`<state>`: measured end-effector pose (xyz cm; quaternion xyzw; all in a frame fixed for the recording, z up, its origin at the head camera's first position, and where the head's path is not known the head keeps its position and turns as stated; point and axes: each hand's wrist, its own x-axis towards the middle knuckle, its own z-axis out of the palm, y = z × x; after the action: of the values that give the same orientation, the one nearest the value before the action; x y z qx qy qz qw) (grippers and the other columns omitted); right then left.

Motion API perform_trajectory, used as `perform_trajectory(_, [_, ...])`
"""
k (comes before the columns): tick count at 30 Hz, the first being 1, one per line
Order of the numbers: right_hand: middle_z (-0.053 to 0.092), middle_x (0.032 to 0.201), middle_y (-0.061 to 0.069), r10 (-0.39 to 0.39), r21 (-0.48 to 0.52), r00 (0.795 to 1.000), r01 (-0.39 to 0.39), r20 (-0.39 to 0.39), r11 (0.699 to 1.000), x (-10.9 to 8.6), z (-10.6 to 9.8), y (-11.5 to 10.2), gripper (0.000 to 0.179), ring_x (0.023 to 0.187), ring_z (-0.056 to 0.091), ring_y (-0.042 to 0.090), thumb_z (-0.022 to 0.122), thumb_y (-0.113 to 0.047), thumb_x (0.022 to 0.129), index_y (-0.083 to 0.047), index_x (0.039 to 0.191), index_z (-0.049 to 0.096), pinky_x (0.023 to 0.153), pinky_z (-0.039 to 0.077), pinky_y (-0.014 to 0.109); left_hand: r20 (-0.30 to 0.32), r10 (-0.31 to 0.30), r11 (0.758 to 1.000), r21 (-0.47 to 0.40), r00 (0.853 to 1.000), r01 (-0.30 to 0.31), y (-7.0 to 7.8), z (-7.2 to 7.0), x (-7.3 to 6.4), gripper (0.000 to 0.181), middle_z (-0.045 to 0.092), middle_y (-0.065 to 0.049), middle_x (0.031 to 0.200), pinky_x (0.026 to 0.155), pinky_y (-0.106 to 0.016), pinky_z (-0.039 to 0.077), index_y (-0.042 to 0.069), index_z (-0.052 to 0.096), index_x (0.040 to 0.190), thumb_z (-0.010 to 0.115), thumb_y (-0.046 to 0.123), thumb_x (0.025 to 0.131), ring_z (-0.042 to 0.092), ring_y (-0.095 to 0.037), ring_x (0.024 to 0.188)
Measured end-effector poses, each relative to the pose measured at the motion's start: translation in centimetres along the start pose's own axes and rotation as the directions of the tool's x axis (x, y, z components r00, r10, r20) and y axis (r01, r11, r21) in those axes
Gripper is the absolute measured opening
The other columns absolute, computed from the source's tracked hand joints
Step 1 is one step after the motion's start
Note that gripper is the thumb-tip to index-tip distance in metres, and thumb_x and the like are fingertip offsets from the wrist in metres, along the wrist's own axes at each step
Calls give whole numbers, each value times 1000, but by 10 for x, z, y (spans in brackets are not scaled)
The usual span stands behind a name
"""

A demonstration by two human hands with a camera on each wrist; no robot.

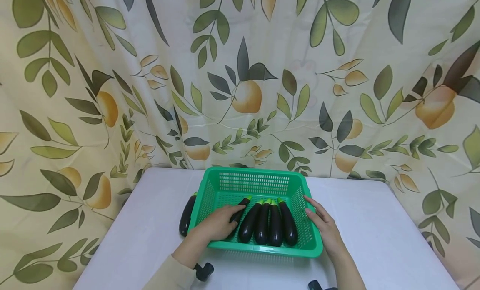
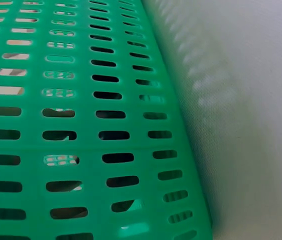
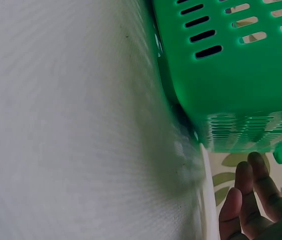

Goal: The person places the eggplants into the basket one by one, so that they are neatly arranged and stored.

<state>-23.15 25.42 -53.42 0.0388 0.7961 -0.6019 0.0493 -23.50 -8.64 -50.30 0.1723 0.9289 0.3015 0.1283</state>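
A green plastic basket [image 1: 262, 250] with slotted walls sits on the table, and several dark eggplants [image 1: 275, 225] lie side by side in it, green stem ends toward the far wall. My left hand [image 1: 219, 223] reaches over the near left of the basket and grips the leftmost eggplant [image 1: 237, 216], partly covering it. At the basket's right rim, my right hand [image 1: 326, 227] rests with fingers extended. The right wrist view shows its fingers [image 3: 251, 187] beside the basket's outer wall [image 3: 231, 85]. Only the slotted basket wall [image 2: 81, 145] fills the left wrist view; the left hand is hidden there.
Another eggplant [image 1: 187, 215] lies on the white-covered table [image 1: 135, 223], just outside the basket's left wall. A leaf-and-fruit patterned curtain [image 1: 247, 127] hangs behind the table. Black objects [image 1: 204, 272] show near each wrist at the bottom.
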Motion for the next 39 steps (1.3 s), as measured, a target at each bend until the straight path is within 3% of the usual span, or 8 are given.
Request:
perform_trajectory(6, [27,170,15,0,5,1000,0,2,1000,-1,0,0,59,147,42,47,48,-54,107,-34,161,37,103,55,52,20,-2,1000,-8,1000,2,2,0,0,53,51,-11,157,119,-55,40,17,45,157,57,13,106,45,-33,148])
perform_trajectory(16, [28,170,15,-12,-2,1000,12,-4,1000,0,0,0,59,147,43,47,48,-55,106,-33,160,37,101,56,52,3,-8,1000,16,1000,8,2,1,-1,51,54,-14,154,117,-53,44,5,47,154,58,18,106,49,-33,145])
perform_trajectory(25, [27,171,15,-17,8,1000,17,5,1000,-1,0,2,58,148,40,48,47,-52,108,-33,161,36,104,54,56,3,-17,999,37,1000,17,3,1,-2,52,55,-13,153,115,-54,44,7,49,153,61,21,104,49,-33,145])
perform_trajectory(32, [28,170,15,-23,3,1000,23,1,1000,-1,1,2,58,146,43,46,47,-53,107,-33,161,37,101,57,51,12,-29,999,38,1000,29,3,1,-3,58,52,-13,155,115,-56,45,10,47,155,63,18,100,49,-34,145])
perform_trajectory(39, [28,170,15,-21,-3,1000,21,0,1000,0,0,1,59,147,42,46,48,-55,106,-34,160,38,103,55,52,18,-36,999,5,999,36,3,1,-1,60,52,-14,156,114,-55,45,11,44,158,62,21,102,49,-33,144])
